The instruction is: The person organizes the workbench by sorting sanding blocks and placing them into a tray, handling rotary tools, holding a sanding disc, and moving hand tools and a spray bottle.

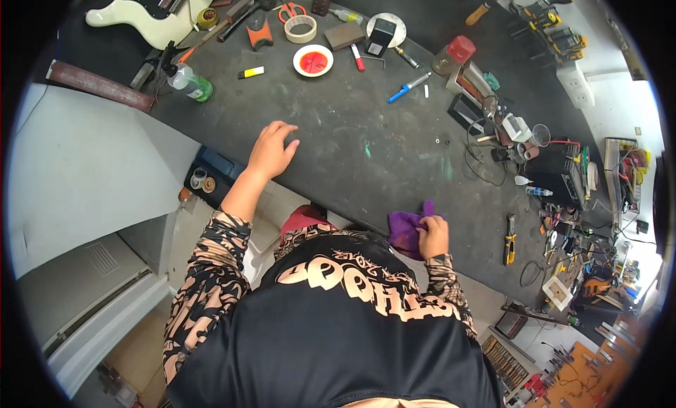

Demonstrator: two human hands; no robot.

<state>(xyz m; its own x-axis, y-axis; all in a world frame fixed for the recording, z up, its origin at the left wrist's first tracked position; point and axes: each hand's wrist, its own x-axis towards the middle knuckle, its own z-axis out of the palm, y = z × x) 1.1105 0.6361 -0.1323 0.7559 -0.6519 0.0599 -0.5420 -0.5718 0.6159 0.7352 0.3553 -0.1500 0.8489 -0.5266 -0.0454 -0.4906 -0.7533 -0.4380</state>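
My left hand point(270, 151) is over the left part of the dark workbench point(338, 137), its thumb and fingers apart and nothing in it. At the bench's front edge my right hand point(434, 239) grips a purple cloth point(405, 230) between thumb and curled fingers; the cloth lies partly on the bench. Beyond my left hand are a white bowl of red liquid point(314, 60), a small yellow and black item point(251, 72) and a spray bottle point(189, 82) with green liquid. A blue pen-like tool point(408, 88) lies farther right.
A white guitar body point(151, 17) lies at the far left. Masking tape point(301, 29), orange-handled scissors point(289, 13) and a red-lidded jar point(456, 53) stand along the back. Yellow-handled pliers point(509, 240) lie at right, near a loose cable point(486, 170) and cluttered tools.
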